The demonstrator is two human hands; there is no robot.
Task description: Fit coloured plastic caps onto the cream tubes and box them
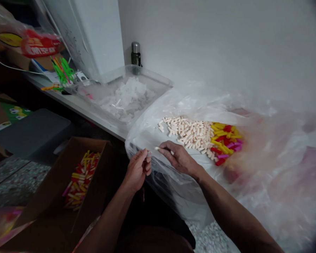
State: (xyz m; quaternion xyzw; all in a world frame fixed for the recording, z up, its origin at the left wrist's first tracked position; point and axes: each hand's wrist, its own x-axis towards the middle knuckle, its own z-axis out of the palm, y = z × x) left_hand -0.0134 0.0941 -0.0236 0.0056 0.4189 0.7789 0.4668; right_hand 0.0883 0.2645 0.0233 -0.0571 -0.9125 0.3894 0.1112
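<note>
My right hand [179, 157] pinches a small cream-coloured peg [157, 148] by its end. Close beside it, my left hand [139, 169] is closed, with a small clear plastic piece [149, 154] at its fingertips. The peg's tip points toward that piece, a short gap apart. Beyond my hands, a pile of cream pegs [192, 131] lies in the mouth of a large clear plastic bag [213, 105]. Yellow, red and purple tubes [226, 138] lie against the pile's right side. Further back, a clear plastic tray [160, 82] holds whitish translucent pieces [134, 93].
Below left, a cardboard box [48, 189] holds many coloured tubes [81, 181]. A grey stool [34, 131] stands behind it. Along the wall are a dark flask [136, 54] and a tall white box [97, 35]. Green-handled tools [63, 72] sit at the table's far left.
</note>
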